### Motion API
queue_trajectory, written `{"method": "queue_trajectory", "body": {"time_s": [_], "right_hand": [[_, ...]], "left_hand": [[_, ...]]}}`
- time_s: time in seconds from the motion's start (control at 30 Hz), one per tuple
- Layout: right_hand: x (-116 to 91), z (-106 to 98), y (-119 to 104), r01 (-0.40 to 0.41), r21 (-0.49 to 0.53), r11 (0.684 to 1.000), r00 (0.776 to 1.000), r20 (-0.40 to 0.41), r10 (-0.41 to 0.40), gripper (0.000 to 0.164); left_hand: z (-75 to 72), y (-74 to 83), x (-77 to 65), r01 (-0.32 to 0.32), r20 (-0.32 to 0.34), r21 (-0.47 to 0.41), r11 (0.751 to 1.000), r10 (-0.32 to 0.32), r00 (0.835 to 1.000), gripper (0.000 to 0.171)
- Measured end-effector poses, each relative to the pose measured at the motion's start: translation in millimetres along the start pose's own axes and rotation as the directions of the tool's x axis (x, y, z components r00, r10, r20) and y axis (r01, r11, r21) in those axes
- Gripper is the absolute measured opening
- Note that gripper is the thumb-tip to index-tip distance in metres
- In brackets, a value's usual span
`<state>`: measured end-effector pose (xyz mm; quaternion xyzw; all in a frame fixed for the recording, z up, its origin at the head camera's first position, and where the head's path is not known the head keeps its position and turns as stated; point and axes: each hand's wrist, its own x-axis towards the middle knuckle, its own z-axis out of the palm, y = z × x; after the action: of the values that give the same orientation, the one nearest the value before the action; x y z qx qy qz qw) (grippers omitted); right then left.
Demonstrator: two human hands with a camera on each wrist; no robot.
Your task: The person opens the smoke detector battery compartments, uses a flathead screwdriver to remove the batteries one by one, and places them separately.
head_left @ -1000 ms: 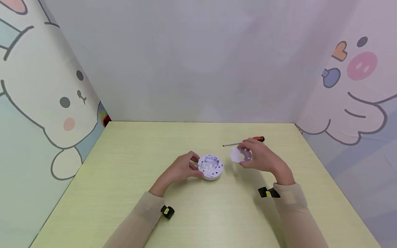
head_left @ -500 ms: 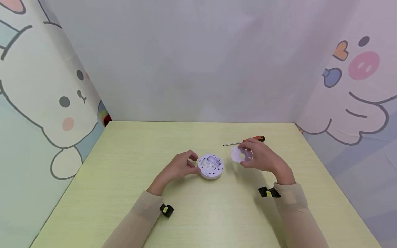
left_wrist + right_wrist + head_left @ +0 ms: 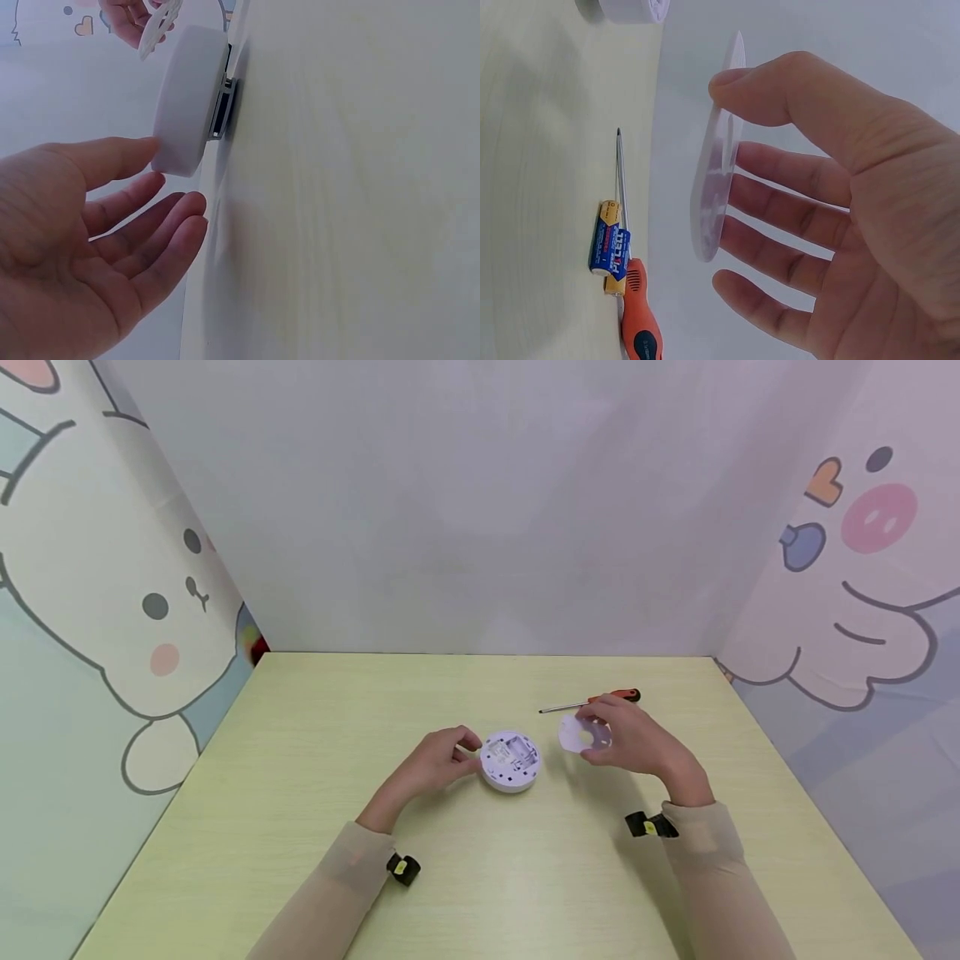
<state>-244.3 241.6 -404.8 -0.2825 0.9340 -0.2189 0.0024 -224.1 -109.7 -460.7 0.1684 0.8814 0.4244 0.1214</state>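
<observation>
A round white smoke detector [image 3: 510,762] lies on the table, its back with the open battery bay facing up. Beside its left edge is my left hand [image 3: 435,764]; in the left wrist view the thumb touches the rim of the detector [image 3: 187,101], and the other fingers are loosely bent with nothing between them. Above the table on the right, my right hand [image 3: 633,735] pinches a thin white mounting plate [image 3: 573,734] with a central hole. The right wrist view shows the thumb on one face of that plate [image 3: 709,191] and fingers on the other.
A screwdriver [image 3: 626,696] with a red and black handle lies behind my right hand. Two blue and gold batteries [image 3: 606,240] lie against its shaft, hidden from the head view. The table's back edge [image 3: 420,653] meets a pale curtain [image 3: 465,510].
The detector has turned clockwise on the table, with its battery bay swung to the right. My left thumb has drawn back to its left edge. The right hand and plate have hardly moved.
</observation>
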Motion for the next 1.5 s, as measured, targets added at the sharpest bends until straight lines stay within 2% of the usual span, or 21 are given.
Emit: {"method": "queue_trajectory", "body": {"time_s": [0.2, 0.37, 0.57, 0.73, 1.1, 1.5], "right_hand": [[0, 0, 1, -0.005, -0.006, 1.000, 1.000, 0.008, 0.005, 0.051], [0, 0, 1, 0.001, 0.000, 1.000, 1.000, 0.002, -0.001, 0.049], [-1, 1, 0, 0.002, 0.008, 1.000, 1.000, -0.006, -0.002, 0.049], [-1, 2, 1, 0.006, 0.003, 1.000, 1.000, -0.009, -0.006, 0.049], [1, 4, -2, 0.009, -0.029, 1.000, 1.000, -0.002, -0.009, 0.051], [16, 24, -28, 0.122, -0.097, 0.988, 0.986, -0.102, -0.131, 0.057]], "left_hand": [[1.1, -0.3, -0.2, -0.005, -0.003, 0.013, 1.000, 0.005, 1.000, 0.028], [1.8, -0.9, -0.4, -0.027, 0.034, 0.024, 0.999, 0.027, 0.999, 0.040], [3.1, 1.2, -1.1, -0.022, 0.078, 0.001, 1.000, 0.022, 0.997, 0.061], [4.3, 2.0, -1.2, 0.002, 0.076, -0.032, 0.999, 0.000, 0.997, 0.079], [8.0, 2.1, -0.5, 0.003, 0.078, -0.056, 0.998, 0.001, 0.997, 0.073], [10.0, 3.0, -1.2, -0.002, 0.049, -0.030, 1.000, 0.004, 0.999, 0.074]]}}
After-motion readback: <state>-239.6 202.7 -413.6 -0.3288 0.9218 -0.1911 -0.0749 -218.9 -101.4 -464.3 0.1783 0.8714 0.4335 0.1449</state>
